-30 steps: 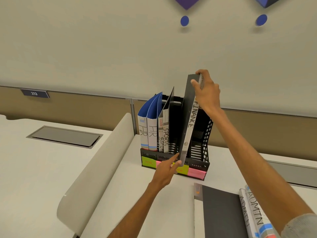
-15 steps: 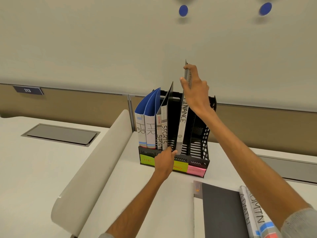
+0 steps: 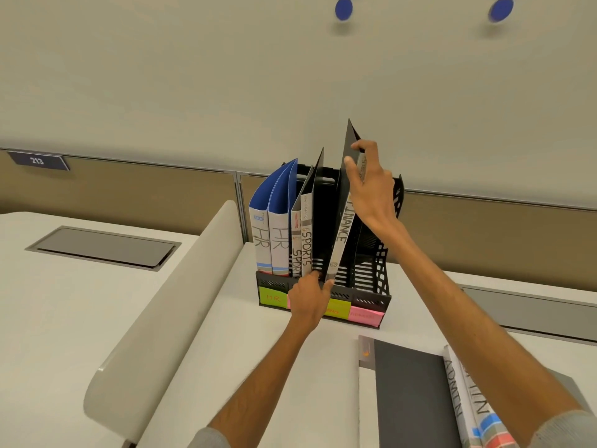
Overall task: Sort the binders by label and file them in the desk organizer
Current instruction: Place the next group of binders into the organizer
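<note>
HR binders (image 3: 270,244) leftmost in organizer (image 3: 371,299) — FINANCE binder (image 3: 341,234) right of SPORTS binders (image 3: 303,244).

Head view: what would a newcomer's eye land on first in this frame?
The tilted FINANCE binder stands out at centre, its top pinched by the right hand, its foot touched by the left hand, at the black desk organizer. Blue HR binders stand at its left end; ADMIN binders lie at lower right.

Desk organizer (image 3: 371,299): slots toward 9 o'clock are filled by HR binders (image 3: 268,244) and SPORTS binders (image 3: 305,247). FINANCE binder (image 3: 340,240) leans across the third slot, right hand (image 3: 371,189) gripping its top, left hand (image 3: 310,299) at its foot. The 3 o'clock slot is open from above. Curved divider (image 3: 168,305) bounds 8 o'clock. Flat black binder (image 3: 410,392) and ADMIN binders (image 3: 468,412) occupy 5 o'clock.
</note>
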